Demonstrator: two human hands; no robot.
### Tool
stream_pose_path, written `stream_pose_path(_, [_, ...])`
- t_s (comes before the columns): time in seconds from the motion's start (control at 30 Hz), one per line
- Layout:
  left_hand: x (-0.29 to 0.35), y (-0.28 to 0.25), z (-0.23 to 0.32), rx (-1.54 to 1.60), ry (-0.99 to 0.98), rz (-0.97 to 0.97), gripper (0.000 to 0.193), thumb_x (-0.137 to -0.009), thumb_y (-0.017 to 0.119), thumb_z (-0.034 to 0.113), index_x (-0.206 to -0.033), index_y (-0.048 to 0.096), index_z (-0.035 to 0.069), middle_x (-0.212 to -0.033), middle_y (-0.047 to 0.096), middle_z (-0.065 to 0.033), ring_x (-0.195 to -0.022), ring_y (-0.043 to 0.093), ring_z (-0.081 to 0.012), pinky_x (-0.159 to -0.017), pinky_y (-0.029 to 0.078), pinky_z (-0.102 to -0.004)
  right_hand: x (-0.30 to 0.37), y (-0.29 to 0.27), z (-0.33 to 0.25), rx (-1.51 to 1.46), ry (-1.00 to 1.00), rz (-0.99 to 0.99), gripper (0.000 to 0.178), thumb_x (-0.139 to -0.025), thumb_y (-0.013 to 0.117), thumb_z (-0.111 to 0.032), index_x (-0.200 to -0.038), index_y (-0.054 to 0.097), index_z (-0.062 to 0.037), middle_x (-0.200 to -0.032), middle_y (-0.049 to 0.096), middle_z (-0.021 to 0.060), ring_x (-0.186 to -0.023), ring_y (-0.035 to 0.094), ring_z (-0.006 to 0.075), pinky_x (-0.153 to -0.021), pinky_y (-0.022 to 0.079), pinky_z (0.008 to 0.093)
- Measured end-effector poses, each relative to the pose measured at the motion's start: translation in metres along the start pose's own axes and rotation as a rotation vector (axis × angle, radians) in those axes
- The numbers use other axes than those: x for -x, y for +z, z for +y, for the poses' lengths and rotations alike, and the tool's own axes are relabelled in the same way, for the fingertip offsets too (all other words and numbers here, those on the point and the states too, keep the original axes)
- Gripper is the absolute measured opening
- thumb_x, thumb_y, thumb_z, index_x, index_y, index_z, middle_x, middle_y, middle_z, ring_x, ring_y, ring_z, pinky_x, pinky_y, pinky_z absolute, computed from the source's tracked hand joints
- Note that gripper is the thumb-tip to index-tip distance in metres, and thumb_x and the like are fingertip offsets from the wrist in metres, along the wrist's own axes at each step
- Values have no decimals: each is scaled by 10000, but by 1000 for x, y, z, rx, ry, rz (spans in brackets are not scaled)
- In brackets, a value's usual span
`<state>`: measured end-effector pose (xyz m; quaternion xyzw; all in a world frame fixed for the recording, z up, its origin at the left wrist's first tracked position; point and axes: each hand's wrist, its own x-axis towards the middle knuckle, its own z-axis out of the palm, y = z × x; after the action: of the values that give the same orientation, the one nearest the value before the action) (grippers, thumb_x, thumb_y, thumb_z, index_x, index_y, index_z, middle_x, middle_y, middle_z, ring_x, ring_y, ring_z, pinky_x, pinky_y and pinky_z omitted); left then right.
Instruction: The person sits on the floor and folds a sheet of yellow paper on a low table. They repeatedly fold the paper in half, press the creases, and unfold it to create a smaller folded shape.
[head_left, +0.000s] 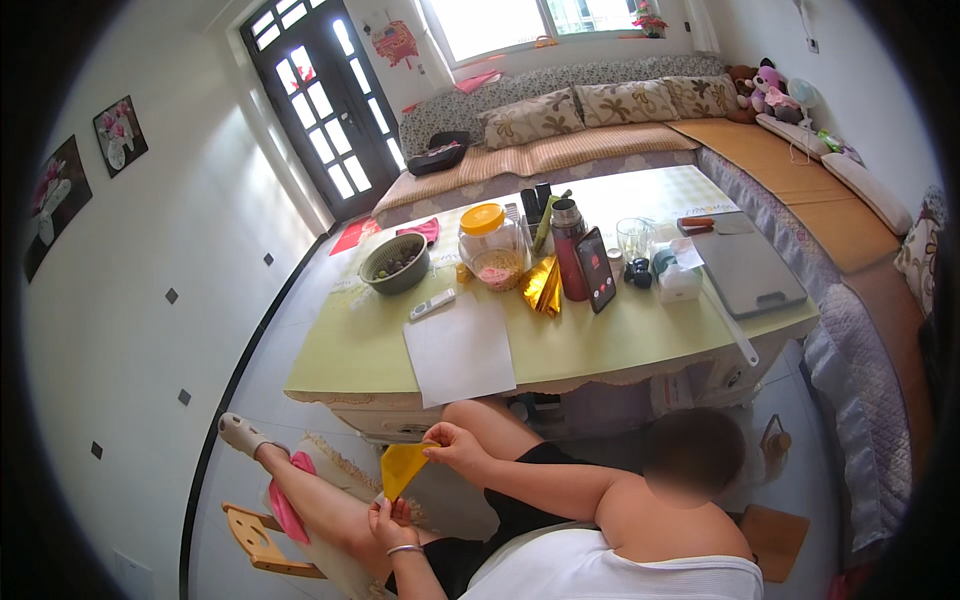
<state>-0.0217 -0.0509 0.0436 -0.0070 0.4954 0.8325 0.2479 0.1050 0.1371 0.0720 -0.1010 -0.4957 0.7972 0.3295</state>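
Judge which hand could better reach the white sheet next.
Likely the right hand: holding the yellow piece, but nearer the white sheet; the left hand, at the piece's lower tip, is farther.

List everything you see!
Sheet: one, yellow, between hands
Table: one, yellowish, middle
Paper: one, white, table's front
Remote: one, white, behind paper
Basket: one, grey, table's left
Jar: one, clear, beside foil
Foil: one, gold, beside jar
Bottle: one, red, beside phone
Phone: one, black, beside bottle
Board: one, grey, table's right
Sofa: one, tan, along walls
Leafy cushions: three, beige, sofa's back
Plush toys: two or more, brown, pink, corner
Door: one, dark, back wall
Window: one, white, back wall
Pictures: two, dark, left wall
Left hand: one, bare, sheet's lower tip
Right hand: one, bare, sheet's upper corner
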Motion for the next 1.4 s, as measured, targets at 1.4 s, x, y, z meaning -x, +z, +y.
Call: stream_pose_path(1.4, [-11,-45,-38,292,50,-26,171,-902,574,-7,-1054,650,16,-946,680,-131,-759,649,-236,-632,536,-331,18,22,1,379,-243,-11,57,-928,579,20,-959,591,-27,-788,604,24,-644,629,100,-562,511,244])
